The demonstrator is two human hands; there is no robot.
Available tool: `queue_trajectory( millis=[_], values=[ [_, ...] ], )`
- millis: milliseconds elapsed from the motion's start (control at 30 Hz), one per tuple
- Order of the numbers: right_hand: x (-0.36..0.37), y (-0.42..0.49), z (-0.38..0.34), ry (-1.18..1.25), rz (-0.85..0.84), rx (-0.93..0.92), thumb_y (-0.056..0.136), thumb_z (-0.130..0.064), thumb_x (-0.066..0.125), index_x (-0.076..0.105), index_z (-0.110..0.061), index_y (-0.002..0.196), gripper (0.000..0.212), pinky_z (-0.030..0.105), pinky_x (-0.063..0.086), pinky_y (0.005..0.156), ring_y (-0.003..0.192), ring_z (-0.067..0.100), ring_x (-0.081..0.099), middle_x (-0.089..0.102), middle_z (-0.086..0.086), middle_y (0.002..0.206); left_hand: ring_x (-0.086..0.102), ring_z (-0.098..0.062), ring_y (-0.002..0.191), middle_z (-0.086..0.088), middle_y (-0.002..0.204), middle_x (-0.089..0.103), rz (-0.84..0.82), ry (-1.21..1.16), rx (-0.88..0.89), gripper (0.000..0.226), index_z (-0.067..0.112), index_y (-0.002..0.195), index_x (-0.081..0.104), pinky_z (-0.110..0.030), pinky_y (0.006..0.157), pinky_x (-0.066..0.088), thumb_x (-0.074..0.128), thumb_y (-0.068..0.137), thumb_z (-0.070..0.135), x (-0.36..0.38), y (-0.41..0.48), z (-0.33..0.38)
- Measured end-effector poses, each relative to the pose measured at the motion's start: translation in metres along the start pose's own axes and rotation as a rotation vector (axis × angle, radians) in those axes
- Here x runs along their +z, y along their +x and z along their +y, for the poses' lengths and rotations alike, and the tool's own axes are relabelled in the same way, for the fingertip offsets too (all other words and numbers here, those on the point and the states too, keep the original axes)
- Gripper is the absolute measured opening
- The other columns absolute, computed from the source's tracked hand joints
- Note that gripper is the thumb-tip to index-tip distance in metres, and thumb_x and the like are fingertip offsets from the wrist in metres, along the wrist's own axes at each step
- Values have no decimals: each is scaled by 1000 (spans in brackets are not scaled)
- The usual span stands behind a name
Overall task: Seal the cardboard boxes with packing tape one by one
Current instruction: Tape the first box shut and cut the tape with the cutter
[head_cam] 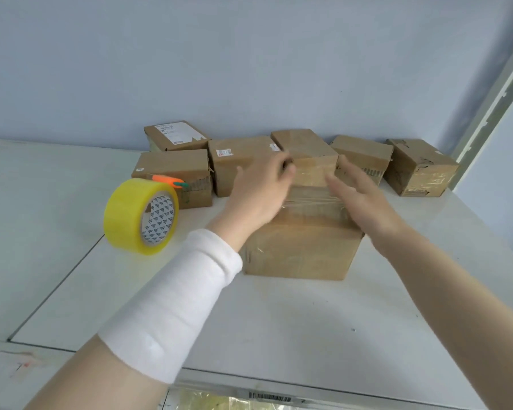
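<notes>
Box (302,250) sits mid table (279,321), tape (311,199) across its top, right hand (359,199) open and flat by it, left hand (258,193) on it with fingers too blurry to tell, and rough rubbing could wrinkle the tape

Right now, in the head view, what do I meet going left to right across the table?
tape roll → left hand → right hand → rightmost box
</notes>
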State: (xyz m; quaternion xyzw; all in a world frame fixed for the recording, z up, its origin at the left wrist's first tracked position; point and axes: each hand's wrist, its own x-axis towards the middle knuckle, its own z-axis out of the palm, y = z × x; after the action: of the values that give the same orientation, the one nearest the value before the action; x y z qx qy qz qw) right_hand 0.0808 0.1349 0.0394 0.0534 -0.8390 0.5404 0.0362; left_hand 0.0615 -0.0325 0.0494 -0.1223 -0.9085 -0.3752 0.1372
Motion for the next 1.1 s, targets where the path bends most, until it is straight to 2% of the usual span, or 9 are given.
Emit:
queue_trajectory(
  millis=[67, 167, 233, 367, 467, 633, 767, 967, 1100],
  values=[
    [-8, -11, 7, 179, -36, 179, 65, -71, 57, 37, -32, 141, 88, 40, 22, 114, 137, 15, 32, 38, -10, 147, 33, -14, 137, 1, 147, 39, 202, -340, -154, 46, 18, 140, 40, -32, 113, 22, 43, 97, 36, -10, -12, -9],
    [-8, -24, 22, 216, -215, 247, 58, -70, 56, 44, -32, 134, 85, 48, 38, 104, 116, 13, 54, 58, -11, 126, 31, -11, 138, 8, 150, 35, -61, -643, -439, 62, 25, 144, 34, -33, 113, 19, 45, 91, 54, -10, -38, -25],
    [-4, -28, 28, 316, -227, 207, 63, -60, 60, 44, -35, 133, 76, 45, 44, 99, 110, 10, 58, 62, -13, 120, 41, -13, 132, 8, 142, 47, -196, -841, -479, 55, 29, 140, 38, -40, 115, 23, 49, 90, 51, 0, -54, -32],
    [-5, -40, 34, 450, -188, 96, 73, -41, 70, 38, -38, 134, 68, 39, 47, 93, 109, 6, 61, 63, -17, 120, 46, -8, 127, 12, 136, 51, -89, -934, -310, 61, 30, 142, 31, -42, 112, 30, 54, 87, 40, 8, -70, -28],
    [-12, -59, 30, 489, -104, 38, 75, -42, 63, 34, -36, 135, 67, 29, 47, 83, 104, 4, 64, 66, -18, 114, 45, -1, 126, 16, 137, 50, -112, -942, -225, 65, 30, 143, 28, -39, 113, 29, 52, 84, 41, 10, -85, -15],
    [-32, -111, 28, 557, 46, 52, 72, -45, 70, 40, -32, 133, 70, 30, 41, 93, 106, 7, 63, 68, -12, 114, 40, 14, 124, 23, 141, 42, -259, -935, -64, 71, 38, 145, 21, -16, 94, 37, 54, 82, 49, 17, -104, 6],
    [-36, -165, 25, 579, 193, 78, 64, -45, 75, 44, -27, 133, 78, 27, 43, 88, 104, 8, 65, 69, -8, 111, 30, 19, 127, 24, 149, 28, -379, -977, 67, 75, 33, 149, 14, -1, 100, 29, 50, 86, 48, 21, -126, 22],
    [-38, -267, 25, 499, 437, 107, 68, -45, 71, 46, -31, 127, 65, 26, 47, 85, 104, 9, 64, 68, -9, 110, 28, 29, 119, 39, 137, 28, -597, -1074, 161, 74, 35, 148, 10, 3, 91, 32, 50, 87, 45, 42, -172, 48],
    [-54, -346, 26, 468, 607, 161, 67, -50, 68, 41, -31, 130, 71, 23, 51, 77, 94, 5, 65, 69, -14, 100, 31, 11, 132, 24, 148, 31, -784, -1100, 220, 68, 43, 145, 17, -17, 107, 29, 49, 85, 46, 71, -209, 85]
  ],
)
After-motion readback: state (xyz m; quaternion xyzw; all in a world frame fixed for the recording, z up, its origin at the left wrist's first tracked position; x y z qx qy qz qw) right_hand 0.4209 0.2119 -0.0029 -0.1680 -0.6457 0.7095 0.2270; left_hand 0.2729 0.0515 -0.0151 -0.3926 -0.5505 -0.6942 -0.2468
